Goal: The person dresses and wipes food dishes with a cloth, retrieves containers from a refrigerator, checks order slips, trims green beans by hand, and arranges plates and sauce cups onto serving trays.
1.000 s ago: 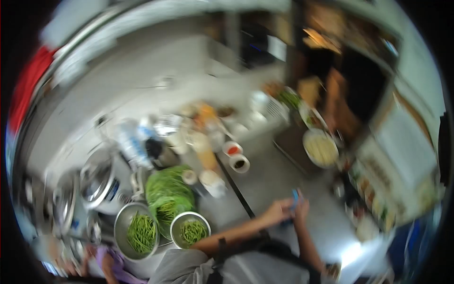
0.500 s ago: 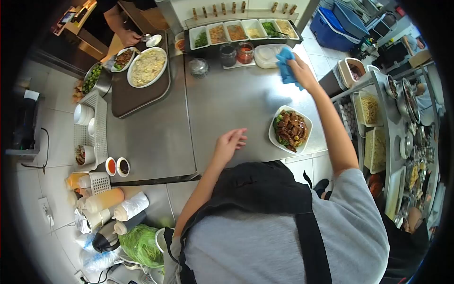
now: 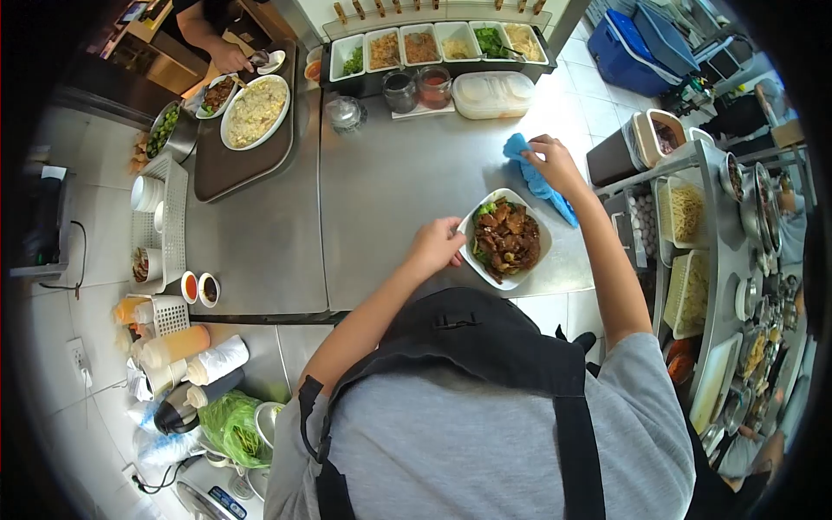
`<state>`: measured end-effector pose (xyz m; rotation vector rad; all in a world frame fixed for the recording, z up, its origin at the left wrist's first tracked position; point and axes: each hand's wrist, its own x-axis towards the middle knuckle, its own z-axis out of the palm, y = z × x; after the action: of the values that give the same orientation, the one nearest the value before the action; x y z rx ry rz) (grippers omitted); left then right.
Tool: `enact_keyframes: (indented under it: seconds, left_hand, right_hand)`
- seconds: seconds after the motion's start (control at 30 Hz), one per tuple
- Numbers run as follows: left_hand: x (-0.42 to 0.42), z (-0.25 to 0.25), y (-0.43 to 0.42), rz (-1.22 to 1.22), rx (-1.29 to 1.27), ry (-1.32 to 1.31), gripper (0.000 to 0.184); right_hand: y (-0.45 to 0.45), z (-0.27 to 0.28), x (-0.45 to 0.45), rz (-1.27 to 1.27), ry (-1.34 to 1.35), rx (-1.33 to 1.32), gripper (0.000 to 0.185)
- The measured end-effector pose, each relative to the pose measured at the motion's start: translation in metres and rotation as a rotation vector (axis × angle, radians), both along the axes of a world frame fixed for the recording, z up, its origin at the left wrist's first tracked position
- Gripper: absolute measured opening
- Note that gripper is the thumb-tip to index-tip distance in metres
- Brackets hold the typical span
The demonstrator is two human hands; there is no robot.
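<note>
A white squarish bowl [image 3: 547, 251] of sauced brown meat [image 3: 507, 239] with some green vegetable sits near the front edge of the steel counter. My left hand [image 3: 436, 245] is at the bowl's left rim, its fingers closed on the edge. Above and right of the bowl, my right hand [image 3: 555, 165] grips a blue cloth [image 3: 539, 184], which hangs down onto the counter close to the bowl's right side.
Topping tubs [image 3: 420, 47] line the back, with two jars [image 3: 433, 87] and a lidded plastic container [image 3: 494, 94] before them. At left, a brown tray [image 3: 251, 165] carries a large plate of pale food [image 3: 256, 113]; another person's hand [image 3: 232, 57] holds a spoon there. Shelving [image 3: 706, 208] stands right.
My left hand has moved right to the bowl's rim. My right hand has brought the blue cloth down from beside the plastic container to beside the bowl.
</note>
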<state>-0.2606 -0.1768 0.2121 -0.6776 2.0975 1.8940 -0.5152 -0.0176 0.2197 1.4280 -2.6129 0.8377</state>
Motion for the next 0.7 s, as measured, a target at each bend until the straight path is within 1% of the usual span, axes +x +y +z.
enact_keyframes:
  seconds: [0.03, 0.13, 0.17, 0.23, 0.3, 0.4, 0.43, 0.53, 0.63, 0.7]
  left_hand:
    - [-0.002, 0.001, -0.008, 0.003, -0.035, 0.015, 0.028]
    - [-0.004, 0.001, -0.035, 0.011, -0.172, 0.051, 0.030]
    - [-0.004, 0.000, -0.045, 0.005, -0.231, 0.063, 0.031]
    - [-0.006, 0.000, -0.063, -0.001, -0.341, 0.046, 0.035]
    - [-0.005, 0.002, -0.077, 0.009, -0.377, 0.033, 0.034]
    - [-0.005, 0.005, -0.090, 0.002, -0.432, 0.020, 0.034]
    - [-0.004, 0.005, -0.093, -0.003, -0.449, 0.017, 0.034]
    - [-0.002, 0.011, -0.095, -0.015, -0.493, 0.016, 0.034]
    - [-0.002, 0.018, -0.092, -0.012, -0.518, 0.016, 0.034]
    - [-0.002, 0.019, -0.091, 0.005, -0.522, 0.020, 0.034]
  right_hand:
    - [-0.009, 0.006, 0.000, -0.053, -0.251, 0.082, 0.024]
    - [-0.041, 0.026, 0.012, -0.069, -0.396, 0.111, 0.026]
    - [-0.051, 0.016, 0.011, -0.048, -0.361, 0.045, 0.024]
    - [-0.069, 0.014, 0.015, 0.044, -0.396, 0.093, 0.022]
    - [-0.086, 0.010, 0.022, 0.127, -0.444, 0.135, 0.020]
    - [-0.104, 0.002, 0.029, 0.193, -0.391, 0.179, 0.025]
    - [-0.107, 0.000, 0.028, 0.201, -0.367, 0.176, 0.027]
    - [-0.117, 0.018, 0.032, 0.148, -0.431, 0.305, 0.030]
    - [-0.124, 0.021, 0.028, 0.173, -0.475, 0.334, 0.026]
    - [-0.128, 0.020, 0.028, 0.214, -0.460, 0.324, 0.022]
